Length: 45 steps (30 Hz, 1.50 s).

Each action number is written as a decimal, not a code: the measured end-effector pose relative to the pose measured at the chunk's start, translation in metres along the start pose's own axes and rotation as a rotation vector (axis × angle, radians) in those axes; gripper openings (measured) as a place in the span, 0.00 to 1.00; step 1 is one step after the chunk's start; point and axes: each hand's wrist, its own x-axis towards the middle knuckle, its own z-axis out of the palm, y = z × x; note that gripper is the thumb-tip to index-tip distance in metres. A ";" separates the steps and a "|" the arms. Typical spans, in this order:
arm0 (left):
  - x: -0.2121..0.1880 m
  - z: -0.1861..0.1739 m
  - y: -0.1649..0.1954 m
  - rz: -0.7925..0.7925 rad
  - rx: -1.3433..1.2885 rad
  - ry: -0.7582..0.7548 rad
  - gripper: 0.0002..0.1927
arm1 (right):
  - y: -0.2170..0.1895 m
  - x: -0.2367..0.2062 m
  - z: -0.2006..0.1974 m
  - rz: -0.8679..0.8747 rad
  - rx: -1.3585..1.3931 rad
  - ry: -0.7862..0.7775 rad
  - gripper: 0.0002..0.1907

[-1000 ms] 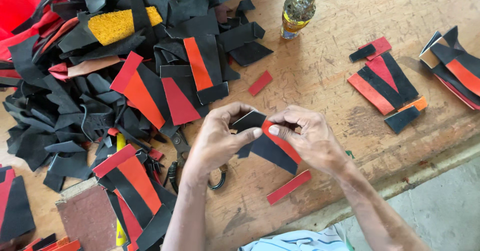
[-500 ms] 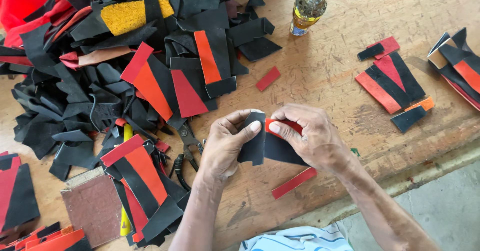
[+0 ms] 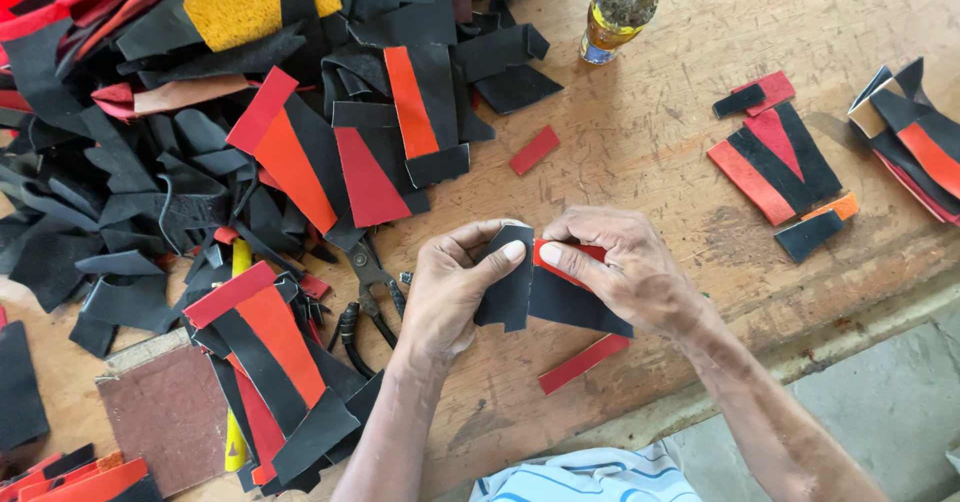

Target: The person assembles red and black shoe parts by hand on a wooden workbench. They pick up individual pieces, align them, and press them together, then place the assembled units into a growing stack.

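Pinching black-and-red leather piece (image 3: 545,297) between both hands over wooden counter (image 3: 650,152).
Left hand (image 3: 455,287) grasps black flap; right hand (image 3: 615,267) clamps red strip; pliers (image 3: 368,292) just beside.

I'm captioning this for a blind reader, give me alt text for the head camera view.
Two bare hands, left hand and right hand, pinch a black-and-red stitched leather piece above a worn wooden workbench. A heap of black, red and orange leather offcuts lies to the left, dark metal pliers beside the left hand.

Scrap heap (image 3: 200,142) left on the workbench (image 3: 660,152), bottle (image 3: 618,10) behind, scissors (image 3: 368,297) beside the left hand (image 3: 455,287).
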 end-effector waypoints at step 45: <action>-0.018 -0.004 0.001 0.149 0.281 -0.015 0.17 | -0.030 0.006 0.012 0.456 -0.175 -0.130 0.12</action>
